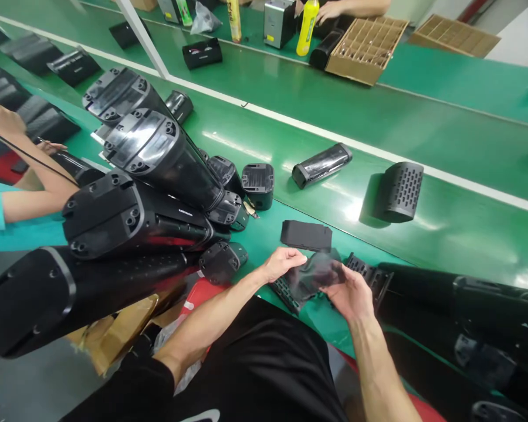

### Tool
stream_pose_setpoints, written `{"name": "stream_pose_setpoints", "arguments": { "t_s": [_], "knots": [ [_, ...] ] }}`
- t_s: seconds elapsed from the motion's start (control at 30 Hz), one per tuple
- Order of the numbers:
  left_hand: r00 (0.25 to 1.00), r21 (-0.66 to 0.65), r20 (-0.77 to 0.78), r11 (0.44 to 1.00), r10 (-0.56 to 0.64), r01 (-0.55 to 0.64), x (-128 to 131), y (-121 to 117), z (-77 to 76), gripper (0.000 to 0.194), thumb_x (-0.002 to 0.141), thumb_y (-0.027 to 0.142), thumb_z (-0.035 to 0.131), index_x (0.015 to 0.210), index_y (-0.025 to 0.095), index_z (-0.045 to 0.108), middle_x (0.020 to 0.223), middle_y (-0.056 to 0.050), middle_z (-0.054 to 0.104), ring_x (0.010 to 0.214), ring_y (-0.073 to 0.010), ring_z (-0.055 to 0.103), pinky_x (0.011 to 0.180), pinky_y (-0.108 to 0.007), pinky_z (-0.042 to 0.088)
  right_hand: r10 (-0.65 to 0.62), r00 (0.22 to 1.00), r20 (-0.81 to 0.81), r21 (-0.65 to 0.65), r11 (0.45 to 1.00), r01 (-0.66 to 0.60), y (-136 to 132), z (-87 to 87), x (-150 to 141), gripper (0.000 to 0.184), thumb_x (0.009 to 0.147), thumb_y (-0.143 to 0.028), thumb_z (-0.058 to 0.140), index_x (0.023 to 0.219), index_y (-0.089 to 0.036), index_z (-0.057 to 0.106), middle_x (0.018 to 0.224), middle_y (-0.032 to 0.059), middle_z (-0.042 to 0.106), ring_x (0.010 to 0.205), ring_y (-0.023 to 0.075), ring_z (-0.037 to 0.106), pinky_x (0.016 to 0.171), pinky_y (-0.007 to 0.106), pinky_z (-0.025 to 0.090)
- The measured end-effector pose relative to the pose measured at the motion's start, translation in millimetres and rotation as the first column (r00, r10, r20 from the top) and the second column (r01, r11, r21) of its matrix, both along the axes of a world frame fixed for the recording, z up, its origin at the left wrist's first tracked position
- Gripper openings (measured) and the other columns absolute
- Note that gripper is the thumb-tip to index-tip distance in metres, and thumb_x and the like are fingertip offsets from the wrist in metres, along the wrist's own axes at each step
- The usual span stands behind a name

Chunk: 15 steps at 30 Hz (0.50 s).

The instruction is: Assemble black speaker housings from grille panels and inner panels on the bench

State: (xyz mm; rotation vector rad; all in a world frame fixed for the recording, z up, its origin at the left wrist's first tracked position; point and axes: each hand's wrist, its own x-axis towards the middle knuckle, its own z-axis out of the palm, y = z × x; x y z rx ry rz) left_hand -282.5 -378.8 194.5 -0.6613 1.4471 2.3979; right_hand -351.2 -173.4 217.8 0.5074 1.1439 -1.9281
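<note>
Two bare hands are holding a dark, thin sheet (314, 273) over the near edge of the green bench (264, 230), and the sheet is looking blurred and partly see-through. The left hand (284, 264) is pinching its left side, thumb and forefinger closed together at the tips. The right hand (351, 292) is turning its palm partly upward and gripping the right side loosely, its fingers bent and only slightly open; blur is hiding their exact contact with it

Black grilles (366, 273) are lying below and beside the hands, partly covered by them. Just beyond the sheet, a flat black stack (306, 235) is resting on the bench. To the left, several long black cases (143, 143) are leaning in a pile, their end caps facing the left side of the view. A small block (258, 186) is standing near the pile's far end

Farther off, on the glossy green belt (264, 120), a shiny black tube (322, 165) is lying at a slant, and a case with a slotted end (402, 192) is sitting to its right. More dark cases are filling the right edge of the view. Across the belt, a yellow bottle (307, 28) is standing near a divided carton (366, 50), with another person's hand (329, 12) just behind. At the far left, a second person's arms (39, 170) are reaching among black parts
</note>
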Motion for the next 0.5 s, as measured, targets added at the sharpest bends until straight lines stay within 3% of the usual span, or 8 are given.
{"name": "stream_pose_setpoints", "arguments": {
  "t_s": [0.1, 0.2, 0.33, 0.5],
  "knots": [
    [0.998, 0.001, 0.031, 0.999, -0.047, 0.047, 8, -2, 1.2, 0.055, 0.069, 0.065, 0.082, 0.072, 0.012, 0.067, 0.060, 0.002, 0.060, 0.053, -0.0084, 0.048, 0.054, -0.023, 0.034, 0.031, 0.999, -0.039, 0.046, 0.999, -0.029, -2, -0.9, 12, 0.042, 0.069, -0.041, 0.090, 0.106, -0.024, 0.078, 0.097, 0.0055, 0.080, 0.082, 0.0248, 0.074, 0.072, 0.038, 0.062],
    [0.996, 0.019, 0.058, 0.998, -0.061, 0.060, 13, -3, -2.8, 0.057, 0.071, 0.068, 0.080, 0.072, 0.012, 0.067, 0.056, 0.003, 0.058, 0.049, -0.0080, 0.046, 0.051, -0.022, 0.033, 0.003, 0.997, -0.073, 0.127, 0.992, 0.007, -7, -4.5, 18, 0.039, 0.064, -0.035, 0.096, 0.094, -0.020, 0.078, 0.088, 0.0036, 0.079, 0.072, 0.0194, 0.072, 0.068, 0.031, 0.060],
    [0.992, 0.074, 0.128, 0.997, -0.011, 0.001, 17, -7, -11.7, 0.065, 0.070, 0.076, 0.077, 0.076, 0.012, 0.068, 0.062, -0.001, 0.064, 0.051, -0.0106, 0.053, 0.053, -0.023, 0.039, -0.035, 0.999, -0.020, 0.168, 0.985, 0.037, -8, -11.1, 22, 0.039, 0.060, -0.038, 0.098, 0.085, -0.018, 0.076, 0.078, 0.0046, 0.078, 0.066, 0.0200, 0.071, 0.063, 0.032, 0.061],
    [0.975, 0.225, 0.207, 0.974, -0.086, 0.038, 21, -18, -20.5, 0.073, 0.074, 0.083, 0.066, 0.090, 0.012, 0.070, 0.072, -0.005, 0.069, 0.055, -0.0151, 0.061, 0.056, -0.027, 0.048, -0.064, 0.997, 0.043, 0.177, 0.983, 0.056, -4, -18.2, 28, 0.038, 0.061, -0.034, 0.097, 0.087, -0.015, 0.077, 0.080, 0.0072, 0.079, 0.068, 0.0220, 0.072, 0.062, 0.036, 0.063]
  ]
}}
